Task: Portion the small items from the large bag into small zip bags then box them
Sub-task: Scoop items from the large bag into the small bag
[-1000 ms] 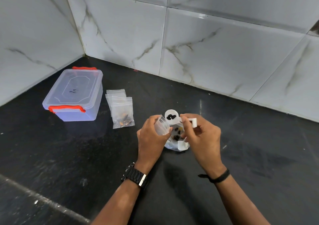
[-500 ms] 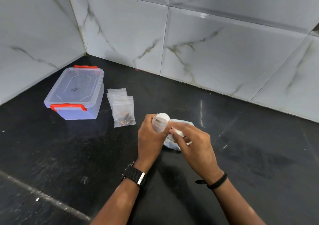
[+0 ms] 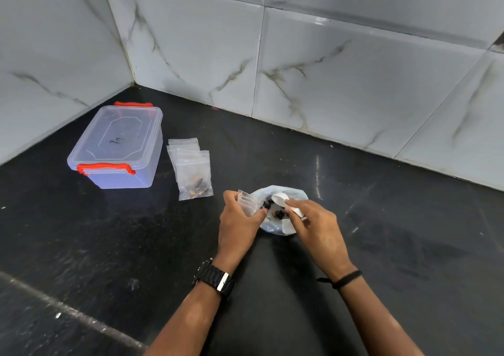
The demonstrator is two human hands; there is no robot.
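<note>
Marble-patterned wall tiles (image 3: 341, 88) back a black counter (image 3: 109, 246) set into a corner. Left hand (image 3: 240, 222) pinches a small zip bag (image 3: 247, 202) between thumb and curled fingers, mouth turned toward the large bag (image 3: 278, 226). Right hand (image 3: 316, 224) grips the handle of a white scoop (image 3: 281, 200), fingers curled around it; the bowl sits over the large bag's open mouth, with dark small items (image 3: 268, 204) visible at its edge. A filled zip bag (image 3: 195, 181) lies on spare empty bags (image 3: 182, 147), just beside the lidded clear box (image 3: 117, 148), whose red latches appear fastened.

Assessed risk: the small bag's mouth is narrow and soft; if it collapses or the scoop tips early, items would scatter on the counter. The box looks unopened, so boxing is not yet begun.
</note>
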